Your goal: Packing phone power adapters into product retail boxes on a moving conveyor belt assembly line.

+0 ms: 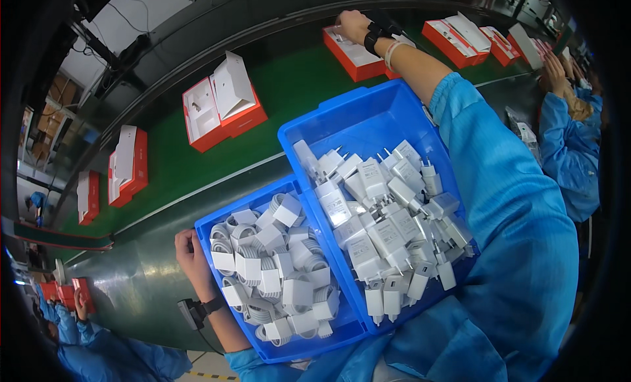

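Observation:
My right hand point(353, 27) reaches far out over an opened red-and-white box point(355, 56), fingers bent down at its far left edge. Whatever those fingers pinch is hidden. Beside the upper left corner of a blue bin point(205, 240), my left hand point(190, 254) is curled; its fingertips are partly hidden, and I cannot make out anything in them. That bin holds several coiled white cables point(269, 267) with white paper bands. A second blue bin point(335, 122), to its right, holds several white plug chargers point(384, 237) heaped loosely.
More opened red boxes stand along the green conveyor belt point(282, 86), including a large box point(223, 112) left of centre and another box point(457, 40) at the right. Co-workers in blue sleeves point(568, 152) work at far right and lower left. A dark device point(194, 313) with a cable sits by my left wrist.

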A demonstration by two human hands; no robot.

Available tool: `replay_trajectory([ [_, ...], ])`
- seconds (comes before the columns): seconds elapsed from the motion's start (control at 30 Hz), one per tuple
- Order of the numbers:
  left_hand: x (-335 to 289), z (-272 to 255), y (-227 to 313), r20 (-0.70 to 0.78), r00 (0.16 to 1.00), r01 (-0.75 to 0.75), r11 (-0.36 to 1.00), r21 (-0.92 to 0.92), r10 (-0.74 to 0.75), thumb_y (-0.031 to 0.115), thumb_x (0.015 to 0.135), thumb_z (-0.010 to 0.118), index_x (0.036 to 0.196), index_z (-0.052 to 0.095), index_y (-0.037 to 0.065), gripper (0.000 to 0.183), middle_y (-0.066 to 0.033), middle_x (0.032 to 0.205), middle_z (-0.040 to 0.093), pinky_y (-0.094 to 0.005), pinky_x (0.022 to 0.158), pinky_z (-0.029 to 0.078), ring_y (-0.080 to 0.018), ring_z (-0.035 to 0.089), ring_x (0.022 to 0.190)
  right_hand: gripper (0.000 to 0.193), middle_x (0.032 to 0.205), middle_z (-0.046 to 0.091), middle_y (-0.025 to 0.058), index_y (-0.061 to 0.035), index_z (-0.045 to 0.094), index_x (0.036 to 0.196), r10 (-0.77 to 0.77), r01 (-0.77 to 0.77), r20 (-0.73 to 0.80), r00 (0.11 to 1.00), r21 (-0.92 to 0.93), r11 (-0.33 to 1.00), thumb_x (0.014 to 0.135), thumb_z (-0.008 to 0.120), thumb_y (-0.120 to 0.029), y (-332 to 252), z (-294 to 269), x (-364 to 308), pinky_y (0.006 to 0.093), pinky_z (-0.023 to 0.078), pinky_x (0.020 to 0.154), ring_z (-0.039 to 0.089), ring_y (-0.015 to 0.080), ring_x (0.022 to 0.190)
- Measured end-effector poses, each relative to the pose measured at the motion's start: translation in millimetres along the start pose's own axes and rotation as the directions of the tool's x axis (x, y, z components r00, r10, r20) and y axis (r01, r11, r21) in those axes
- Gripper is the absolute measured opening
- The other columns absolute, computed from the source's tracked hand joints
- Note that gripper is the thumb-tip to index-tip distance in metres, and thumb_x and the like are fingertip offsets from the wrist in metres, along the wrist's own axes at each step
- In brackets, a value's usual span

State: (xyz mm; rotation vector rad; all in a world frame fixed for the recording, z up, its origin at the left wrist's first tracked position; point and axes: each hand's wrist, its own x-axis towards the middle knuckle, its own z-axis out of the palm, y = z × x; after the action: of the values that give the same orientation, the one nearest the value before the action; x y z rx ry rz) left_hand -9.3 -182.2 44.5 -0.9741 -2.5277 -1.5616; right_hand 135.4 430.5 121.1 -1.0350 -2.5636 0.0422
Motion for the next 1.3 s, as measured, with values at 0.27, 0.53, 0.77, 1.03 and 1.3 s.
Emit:
replay_trajectory([
  [0.27,4.6,2.0,3.6,0.011,1.0,-0.027,0.999,-0.018,0.028,0.006,0.095,0.058,0.09,0.06,-0.002,0.009,-0.0084,0.091,0.058,-0.0264,0.074,0.046,-0.0156,0.055,0.081,0.018,0.09,0.071,0.0244,-0.0038,0.075,0.089,-0.069,0.075,0.033,0.997,-0.243,0.967,0.081,0.066,-0.016,25.3,13.2,-7.7,0.0473,0.057,0.078,0.07,0.0388,0.087],
  [0.53,6.7,3.6,-14.9,-0.013,1.0,-0.011,0.998,-0.055,0.01,0.008,0.094,0.06,0.09,0.063,-0.001,0.011,-0.007,0.093,0.061,-0.0256,0.071,0.047,-0.0139,0.058,0.08,0.019,0.092,0.069,0.0126,-0.0032,0.071,0.096,-0.905,0.633,0.258,0.338,0.65,0.421,0.083,0.058,-0.01,-211.2,-125.1,-185.8,0.0387,0.054,0.08,0.067,0.0282,0.088],
  [0.77,6.7,2.6,-9.2,-0.018,1.0,-0.002,1.0,-0.027,0.002,0.009,0.092,0.061,0.089,0.064,0.0,0.011,-0.0075,0.091,0.062,-0.0277,0.07,0.048,-0.0167,0.059,0.078,0.014,0.078,0.064,0.0116,-0.0048,0.065,0.087,-0.913,0.92,0.32,0.255,0.21,0.331,0.077,0.065,-0.015,-232.0,-93.4,-246.3,0.0403,0.05,0.075,0.063,0.0297,0.082],
  [1.03,3.6,2.3,-15.5,-0.018,0.999,-0.033,0.999,-0.014,0.033,0.012,0.092,0.062,0.086,0.063,0.0,0.014,-0.0073,0.086,0.06,-0.0285,0.07,0.046,-0.0165,0.055,0.077,0.03,0.096,0.062,0.0104,-0.0066,0.067,0.093,-0.94,0.841,0.134,0.314,0.421,0.34,0.068,0.074,-0.022,-228.4,-94.2,-246.0,0.0412,0.051,0.077,0.064,0.0303,0.091],
  [1.3,7.2,3.0,-11.1,-0.009,1.0,-0.01,0.999,-0.049,0.01,0.01,0.093,0.059,0.087,0.063,-0.001,0.013,-0.0071,0.093,0.06,-0.0263,0.069,0.046,-0.0152,0.056,0.079,0.034,0.106,0.061,0.0114,-0.0071,0.067,0.102,-0.674,0.661,0.097,0.732,0.136,0.738,0.071,0.074,-0.022,-86.6,-187.6,-121.7,0.0402,0.051,0.088,0.061,0.0313,0.101],
])
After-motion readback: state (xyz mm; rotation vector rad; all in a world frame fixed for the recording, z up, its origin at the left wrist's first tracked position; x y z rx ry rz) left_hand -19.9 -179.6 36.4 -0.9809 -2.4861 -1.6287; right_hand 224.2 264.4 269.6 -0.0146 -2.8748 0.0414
